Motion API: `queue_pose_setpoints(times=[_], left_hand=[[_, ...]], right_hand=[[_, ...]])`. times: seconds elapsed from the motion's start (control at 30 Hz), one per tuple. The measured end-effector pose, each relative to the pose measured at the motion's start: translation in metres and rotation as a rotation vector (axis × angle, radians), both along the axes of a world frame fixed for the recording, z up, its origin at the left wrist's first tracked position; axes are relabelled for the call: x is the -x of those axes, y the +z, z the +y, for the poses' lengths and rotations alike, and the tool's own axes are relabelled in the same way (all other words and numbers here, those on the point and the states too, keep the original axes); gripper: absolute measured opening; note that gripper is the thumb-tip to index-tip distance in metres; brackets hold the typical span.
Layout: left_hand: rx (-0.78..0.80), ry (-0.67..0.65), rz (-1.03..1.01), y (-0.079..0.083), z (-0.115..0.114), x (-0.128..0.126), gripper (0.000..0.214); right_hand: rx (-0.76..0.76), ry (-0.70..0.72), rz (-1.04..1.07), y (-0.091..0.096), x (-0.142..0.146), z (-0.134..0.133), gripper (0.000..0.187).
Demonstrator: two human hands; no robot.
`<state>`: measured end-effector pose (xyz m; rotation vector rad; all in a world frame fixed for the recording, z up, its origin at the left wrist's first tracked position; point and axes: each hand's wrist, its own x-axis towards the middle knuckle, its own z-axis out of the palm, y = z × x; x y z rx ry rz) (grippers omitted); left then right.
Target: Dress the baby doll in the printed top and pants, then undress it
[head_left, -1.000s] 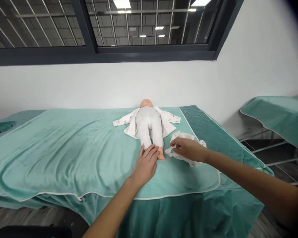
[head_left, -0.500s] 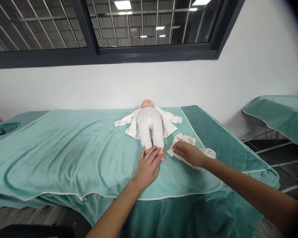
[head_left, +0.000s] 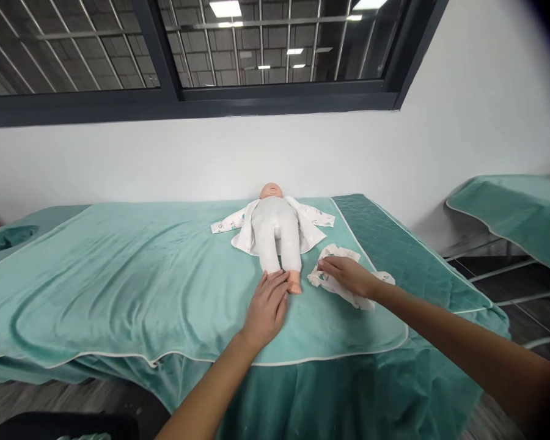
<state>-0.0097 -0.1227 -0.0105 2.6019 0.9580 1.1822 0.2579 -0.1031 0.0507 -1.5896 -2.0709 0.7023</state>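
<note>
A baby doll [head_left: 277, 229] with a white cloth body lies on its back, its head against the wall side. It wears a white printed jacket [head_left: 314, 232], spread open with both sleeves stretched outward. My left hand [head_left: 266, 305] rests over the doll's lower legs, fingers extended and lying across one foot, which they hide. The other foot [head_left: 294, 282] shows bare beside my fingertips. To the right of the feet, a crumpled white printed baby garment [head_left: 341, 252] lies on the bed. My right hand [head_left: 348, 278] is closed on its near-left part, fingertips bent into the cloth.
A green velvety cover [head_left: 142, 275] with white piping drapes over the bed and hangs at the front. Behind it is a white wall [head_left: 187, 159] below a dark-framed window [head_left: 275, 104]. Another green-covered bed [head_left: 517, 214] with metal rails stands at the right.
My left hand has slid slightly left, uncovering more of the doll's right-side foot. My right hand has moved up slightly on the garment, which has shifted a little.
</note>
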Motion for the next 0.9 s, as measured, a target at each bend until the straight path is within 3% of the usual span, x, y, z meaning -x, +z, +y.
queue_pose_setpoints(times=[0.1,0.17,0.23,0.37,0.5,0.6,0.73,0.8,0.9], left_hand=[[0.098,0.002,-0.096,0.024,0.000,-0.002,0.032],[0.214,0.035,-0.181,0.049,0.003,-0.007,0.035],[0.336,0.033,-0.274,0.080,0.008,-0.014,0.038],[0.432,-0.179,-0.462,0.148,0.015,-0.030,0.044],[0.520,-0.269,-0.547,0.195,0.012,-0.032,0.032],[0.646,-0.221,-0.504,0.209,0.009,-0.024,0.031],[0.723,-0.219,-0.573,0.221,0.007,-0.017,0.033],[0.708,-0.245,-0.660,0.230,0.007,-0.018,0.032],[0.727,-0.284,-0.738,0.244,0.010,-0.019,0.032]], right_hand=[[0.078,-0.095,0.159,0.029,0.008,0.006,0.050],[0.038,-0.083,0.218,0.059,0.019,0.005,0.049],[-0.043,0.002,0.269,0.093,0.036,0.000,0.050],[-0.268,0.271,0.343,0.156,0.073,-0.016,0.054],[-0.449,0.386,0.457,0.194,0.089,-0.025,0.054],[-0.555,0.300,0.510,0.209,0.081,-0.024,0.049],[-0.626,0.118,0.546,0.209,0.061,-0.019,0.037],[-0.512,0.143,0.505,0.204,0.054,-0.018,0.037],[-0.150,0.314,0.382,0.194,0.045,-0.020,0.040]])
